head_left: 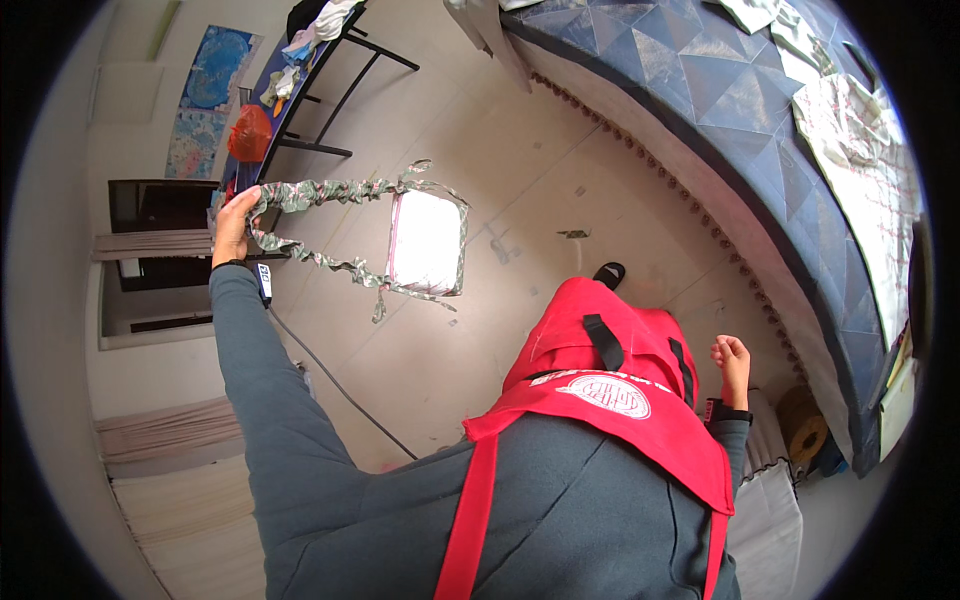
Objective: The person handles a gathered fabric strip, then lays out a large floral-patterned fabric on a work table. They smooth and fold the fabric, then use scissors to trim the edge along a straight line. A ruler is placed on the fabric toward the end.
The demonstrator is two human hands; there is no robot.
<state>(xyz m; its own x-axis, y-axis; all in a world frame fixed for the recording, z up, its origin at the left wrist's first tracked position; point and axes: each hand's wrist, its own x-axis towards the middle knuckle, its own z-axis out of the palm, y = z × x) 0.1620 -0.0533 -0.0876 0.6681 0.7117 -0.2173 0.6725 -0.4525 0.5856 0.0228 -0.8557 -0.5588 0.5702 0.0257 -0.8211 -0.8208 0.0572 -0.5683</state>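
My left hand (234,225) reaches far out to the left, its fingers closed around the gathered straps (315,193) of a fabric bag. The straps are ruffled, in a dark green and pinkish pattern, and stretch to the right from my fingers. From them hangs the bag (427,245), with a bright white panel edged in the same patterned cloth; loose tie ends stick out at its corners. My right hand (732,358) is beside my right hip, well apart from the bag, with its fingers curled in and nothing visible in them.
A large bed-like surface with a blue geometric cover (700,90) fills the upper right, white cloth (860,170) on it. At the upper left stands a black-legged table (345,100) bearing cloths and a red plastic bag (250,133). A dark cable (335,372) crosses the floor.
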